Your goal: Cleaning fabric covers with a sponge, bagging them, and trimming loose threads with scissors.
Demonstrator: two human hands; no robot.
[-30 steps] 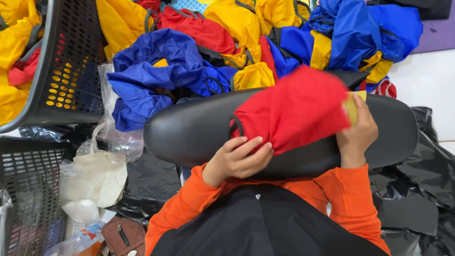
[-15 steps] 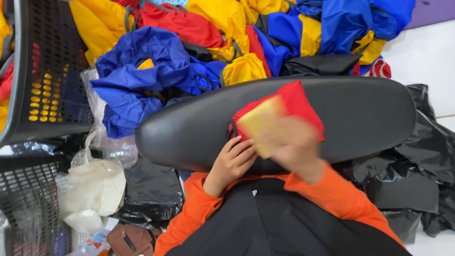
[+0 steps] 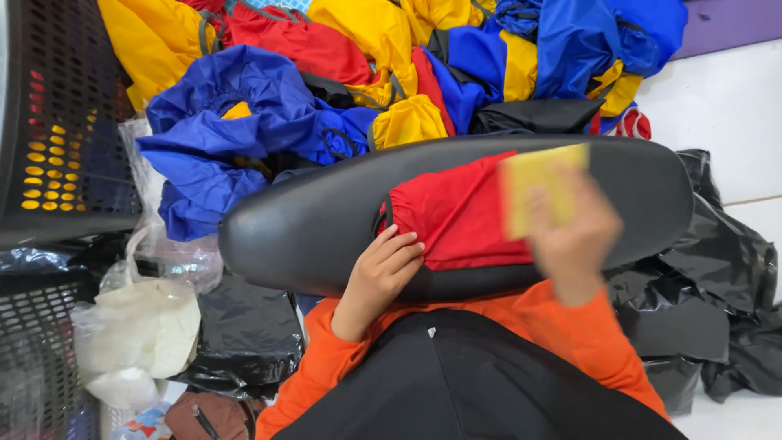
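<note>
A red cloth bag (image 3: 456,216) with a gathered dark-edged opening lies flat on a black padded board (image 3: 301,232) across my lap. My left hand (image 3: 383,273) presses its fingers on the bag's left end near the opening. My right hand (image 3: 574,236), blurred by motion, lies over the bag's right end and holds a yellow rectangular piece (image 3: 542,187) against it.
Beyond the board lies a heap of blue (image 3: 236,138), yellow (image 3: 407,122) and red (image 3: 301,45) cloth bags. A black perforated crate (image 3: 57,122) stands at the left, with white plastic bags (image 3: 134,326) below it. Black plastic sheets (image 3: 717,269) lie at the right on a white floor.
The red bag was lifted and bunched over the board; now it lies spread flat. My right hand swept from the right edge across the bag with the yellow piece.
</note>
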